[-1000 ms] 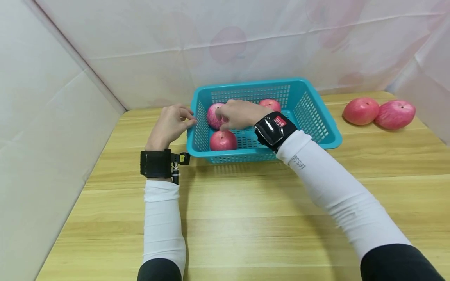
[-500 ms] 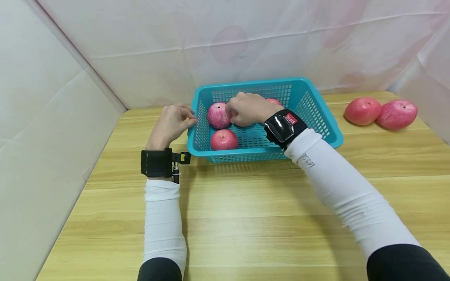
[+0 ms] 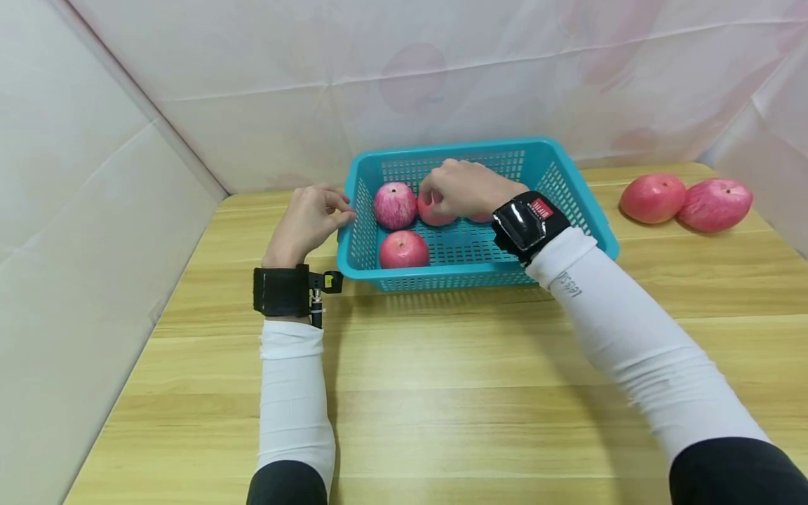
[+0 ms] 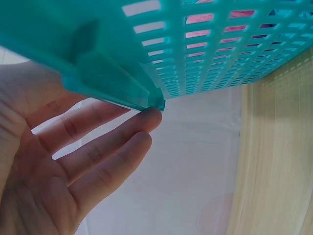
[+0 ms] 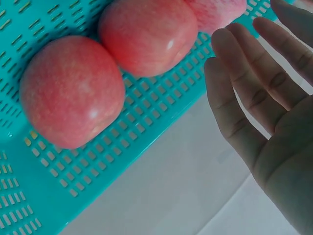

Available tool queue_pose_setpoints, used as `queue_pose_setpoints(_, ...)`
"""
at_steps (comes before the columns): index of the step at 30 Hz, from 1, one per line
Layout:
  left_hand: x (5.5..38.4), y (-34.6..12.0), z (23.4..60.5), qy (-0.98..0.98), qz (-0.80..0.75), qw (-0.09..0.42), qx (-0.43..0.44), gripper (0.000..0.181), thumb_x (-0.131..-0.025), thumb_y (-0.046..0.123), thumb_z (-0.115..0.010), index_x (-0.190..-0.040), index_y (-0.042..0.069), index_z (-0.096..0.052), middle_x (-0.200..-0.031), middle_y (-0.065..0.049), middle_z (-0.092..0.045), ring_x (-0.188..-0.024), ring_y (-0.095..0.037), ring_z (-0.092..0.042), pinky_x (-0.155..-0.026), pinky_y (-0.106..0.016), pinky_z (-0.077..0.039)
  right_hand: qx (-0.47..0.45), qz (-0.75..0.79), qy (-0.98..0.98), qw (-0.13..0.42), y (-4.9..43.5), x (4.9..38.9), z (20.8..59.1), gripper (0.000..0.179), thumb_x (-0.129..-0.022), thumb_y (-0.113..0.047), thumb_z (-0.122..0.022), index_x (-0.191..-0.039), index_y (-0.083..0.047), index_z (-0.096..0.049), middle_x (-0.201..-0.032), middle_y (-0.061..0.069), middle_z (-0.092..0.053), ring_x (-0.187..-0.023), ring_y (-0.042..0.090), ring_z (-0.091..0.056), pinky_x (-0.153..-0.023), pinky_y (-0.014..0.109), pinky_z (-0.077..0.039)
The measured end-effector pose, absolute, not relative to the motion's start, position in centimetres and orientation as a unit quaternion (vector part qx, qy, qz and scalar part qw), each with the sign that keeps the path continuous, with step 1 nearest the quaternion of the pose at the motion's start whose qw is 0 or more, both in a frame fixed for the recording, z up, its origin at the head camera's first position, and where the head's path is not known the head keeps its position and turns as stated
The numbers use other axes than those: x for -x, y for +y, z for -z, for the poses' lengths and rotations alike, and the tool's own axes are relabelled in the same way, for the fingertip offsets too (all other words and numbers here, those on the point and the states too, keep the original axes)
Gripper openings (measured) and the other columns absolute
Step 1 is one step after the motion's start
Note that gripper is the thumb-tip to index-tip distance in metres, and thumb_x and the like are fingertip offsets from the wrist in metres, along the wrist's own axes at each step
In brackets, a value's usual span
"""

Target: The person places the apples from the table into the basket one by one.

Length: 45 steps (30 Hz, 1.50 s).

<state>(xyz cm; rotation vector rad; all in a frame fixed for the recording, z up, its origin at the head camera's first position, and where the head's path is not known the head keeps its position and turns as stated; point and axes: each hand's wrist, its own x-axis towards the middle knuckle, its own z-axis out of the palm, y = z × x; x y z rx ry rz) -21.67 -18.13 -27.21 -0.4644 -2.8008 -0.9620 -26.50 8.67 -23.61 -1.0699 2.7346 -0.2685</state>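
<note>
Standing along the desk's (image 3: 410,393) back edge, the basket (image 3: 451,269) has its mouth up and its long axis roughly parallel to that edge; four apples lie inside: the striped apple (image 3: 394,210) toward the back left corner, stem end up; the front apple (image 3: 404,250) at the front left corner, pale spot uppermost; the third apple (image 3: 435,219) beside the striped apple; the fourth apple (image 3: 481,217) farther right; all look round, with no clear long axis.

Near the desk's back right corner sit a plain desk apple (image 3: 653,198) and, against it, a striped desk apple (image 3: 715,205), the latter longer from left to right, hollow end facing up and rightward.

Right hand (image 3: 473,188) is over the third and fourth apples, fingers spread with gaps between them; contact with the third apple cannot be confirmed. Left hand (image 3: 309,219) is at the basket's left rim, visible fingers gently bent and slightly apart; whether its thumb pinches the rim cannot be told.

Markings: red tag (image 3: 541,207) on the right strap (image 3: 522,223), white letters unreadable; dark print (image 3: 571,283) on the right sleeve (image 3: 644,344) begins "Le", remainder distorted.

Obscured: the fourth apple, mostly behind the right hand in the head view; the right wrist view crops that hand at its right edge.
</note>
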Motion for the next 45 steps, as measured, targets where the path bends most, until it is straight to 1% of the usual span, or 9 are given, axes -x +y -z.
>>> queue_pose_setpoints(2, 21.6, -18.1, 27.2, -0.932, 0.32, 0.071, 0.154, 0.015, -0.094, 0.003, -0.07, -0.099, -0.009, -0.076, -0.116, -0.023, -0.067, -0.116, -0.036, -0.06, -0.094, -0.049, -0.054, 0.355, 0.088, 0.925, 0.104, 9.1, 26.7, 23.5, 0.031, -0.098, -0.008, -0.055, -0.126, -0.002, -0.068, -0.112, 0.014, -0.063, -0.108, 0.03, -0.051, -0.09, 0.046, -0.047)
queue_pose_setpoints(6, 21.7, -18.2, 27.1, -0.933, 0.32, 0.069, 0.153, 0.015, -0.095, 0.003, -0.07, -0.1, -0.01, -0.076, -0.117, -0.023, -0.067, -0.116, -0.036, -0.06, -0.095, -0.049, -0.054, 0.349, 0.087, 0.927, 0.11, 9.6, 27.0, 23.4, 0.029, -0.1, -0.011, -0.057, -0.125, -0.001, -0.068, -0.117, 0.016, -0.064, -0.115, 0.032, -0.053, -0.095, 0.049, -0.047)
queue_pose_setpoints(12, 21.5, -18.2, 27.1, -0.933, 0.321, 0.069, 0.151, 0.016, -0.095, 0.005, -0.07, -0.1, -0.009, -0.076, -0.118, -0.023, -0.067, -0.116, -0.037, -0.06, -0.095, -0.05, -0.053, 0.346, 0.084, 0.928, 0.112, 10.2, 27.2, 23.2, 0.029, -0.1, -0.011, -0.058, -0.125, 0.001, -0.067, -0.117, 0.018, -0.065, -0.114, 0.033, -0.057, -0.094, 0.049, -0.049)
queue_pose_setpoints(16, 21.5, -18.2, 27.1, -0.932, 0.32, 0.072, 0.153, 0.015, -0.094, 0.004, -0.071, -0.1, -0.009, -0.076, -0.116, -0.022, -0.067, -0.115, -0.036, -0.061, -0.093, -0.049, -0.054, 0.339, 0.07, 0.931, 0.116, 10.8, 27.2, 23.0, 0.03, -0.1, -0.012, -0.061, -0.125, 0.001, -0.067, -0.117, 0.018, -0.065, -0.115, 0.034, -0.055, -0.095, 0.051, -0.048)
queue_pose_setpoints(22, 21.5, -18.2, 27.1, -0.932, 0.32, 0.071, 0.154, 0.015, -0.095, 0.004, -0.07, -0.098, -0.009, -0.076, -0.117, -0.022, -0.067, -0.114, -0.036, -0.061, -0.095, -0.049, -0.053, 0.333, 0.057, 0.934, 0.117, 11.7, 27.4, 22.8, 0.032, -0.1, -0.013, -0.062, -0.127, 0.002, -0.066, -0.118, 0.018, -0.065, -0.115, 0.035, -0.055, -0.094, 0.051, -0.048)
queue_pose_setpoints(29, 21.5, -18.3, 27.1, -0.932, 0.32, 0.072, 0.153, 0.016, -0.095, 0.004, -0.07, -0.099, -0.01, -0.076, -0.117, -0.023, -0.067, -0.115, -0.037, -0.061, -0.095, -0.05, -0.054, 0.334, 0.063, 0.934, 0.112, 12.6, 27.7, 22.6, 0.028, -0.097, -0.009, -0.062, -0.122, 0.001, -0.069, -0.114, 0.019, -0.067, -0.11, 0.034, -0.06, -0.091, 0.05, -0.051)
queue_pose_setpoints(35, 21.6, -18.2, 27.2, -0.932, 0.318, 0.075, 0.156, 0.015, -0.094, 0.004, -0.07, -0.099, -0.01, -0.076, -0.116, -0.023, -0.068, -0.114, -0.037, -0.061, -0.092, -0.049, -0.055, 0.33, 0.059, 0.936, 0.108, 13.6, 27.7, 22.5, 0.026, -0.096, -0.01, -0.063, -0.118, 0.003, -0.07, -0.111, 0.019, -0.068, -0.105, 0.034, -0.061, -0.087, 0.049, -0.052)
queue_pose_setpoints(41, 21.6, -18.0, 27.1, -0.931, 0.318, 0.081, 0.158, 0.015, -0.093, 0.004, -0.072, -0.099, -0.009, -0.076, -0.114, -0.021, -0.068, -0.111, -0.034, -0.062, -0.085, -0.047, -0.056, 0.322, 0.059, 0.938, 0.11, 14.6, 27.8, 22.1, 0.029, -0.097, -0.013, -0.064, -0.121, 0.003, -0.068, -0.114, 0.02, -0.067, -0.109, 0.036, -0.06, -0.089, 0.051, -0.051)
queue_pose_setpoints(45, 21.6, -18.0, 27.1, -0.931, 0.32, 0.077, 0.155, 0.015, -0.093, 0.004, -0.071, -0.1, -0.009, -0.076, -0.114, -0.022, -0.068, -0.112, -0.035, -0.062, -0.087, -0.048, -0.055, 0.323, 0.055, 0.939, 0.106, 15.1, 27.9, 22.1, 0.028, -0.097, -0.014, -0.065, -0.119, 0.003, -0.069, -0.113, 0.02, -0.067, -0.107, 0.036, -0.06, -0.088, 0.052, -0.051)
